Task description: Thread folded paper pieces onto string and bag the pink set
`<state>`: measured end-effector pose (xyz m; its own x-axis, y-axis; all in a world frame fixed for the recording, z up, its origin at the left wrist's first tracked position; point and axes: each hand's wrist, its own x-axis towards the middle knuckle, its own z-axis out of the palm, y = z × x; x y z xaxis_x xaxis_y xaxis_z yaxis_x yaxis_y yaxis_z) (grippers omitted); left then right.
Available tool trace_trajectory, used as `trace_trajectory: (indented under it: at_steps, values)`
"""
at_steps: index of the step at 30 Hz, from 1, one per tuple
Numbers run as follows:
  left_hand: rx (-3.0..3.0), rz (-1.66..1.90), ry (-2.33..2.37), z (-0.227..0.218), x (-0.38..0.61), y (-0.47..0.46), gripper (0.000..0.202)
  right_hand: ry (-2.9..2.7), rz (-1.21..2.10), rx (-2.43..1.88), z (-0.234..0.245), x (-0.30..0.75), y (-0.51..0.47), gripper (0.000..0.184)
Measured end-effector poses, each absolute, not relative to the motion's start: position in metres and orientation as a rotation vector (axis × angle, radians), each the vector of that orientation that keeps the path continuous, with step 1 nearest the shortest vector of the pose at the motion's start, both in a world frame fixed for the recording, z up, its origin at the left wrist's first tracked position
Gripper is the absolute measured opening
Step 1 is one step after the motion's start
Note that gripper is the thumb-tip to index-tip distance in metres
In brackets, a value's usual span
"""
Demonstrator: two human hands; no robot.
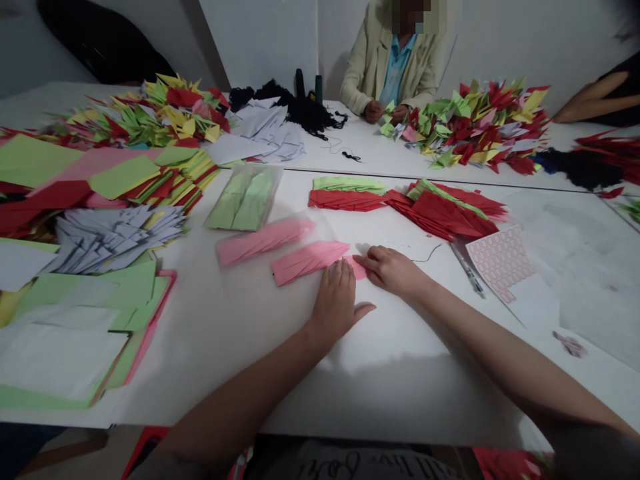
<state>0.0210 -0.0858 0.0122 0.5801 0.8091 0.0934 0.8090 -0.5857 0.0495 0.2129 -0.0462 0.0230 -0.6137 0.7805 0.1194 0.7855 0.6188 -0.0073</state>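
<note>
Flat on the white table [235,373], my left hand [336,303] has its fingers stretched out and its thumb spread. Its fingertips press the near edge of a small piece of pink paper [359,268]. My right hand [395,270] grips the other side of that piece, its index finger along the paper and its other fingers curled. Left of my hands lies a fanned row of folded pink papers [305,262]. Behind it, a second pink row [267,241] rests in what looks like a clear sleeve.
Folded green papers [245,198] in a clear bag and folded red papers [450,210] lie farther back. Paper stacks [145,293] stand at left; a pen [467,270] and printed sheet [501,261] at right. Across the table, a person [395,67] handles paper beside a colourful pile [480,127].
</note>
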Motion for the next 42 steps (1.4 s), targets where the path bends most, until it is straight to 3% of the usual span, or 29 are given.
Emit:
trace_trajectory:
  at_steps: [17, 34, 42]
  values:
    - [2.724, 0.141, 1.451, 0.017, 0.023, -0.086, 0.083, -2.644, -0.278, -1.358, 0.026, 0.234, -0.061, 0.039]
    - [2.725, 0.17, 1.355, 0.01, 0.02, -0.087, 0.083, -2.611, -0.165, -1.197, 0.006, 0.229, -0.084, 0.037]
    - [2.708, 0.132, 1.367, 0.011, 0.019, -0.086, 0.085, -2.691, -0.323, -1.24, 0.015, 0.216, -0.092, 0.046]
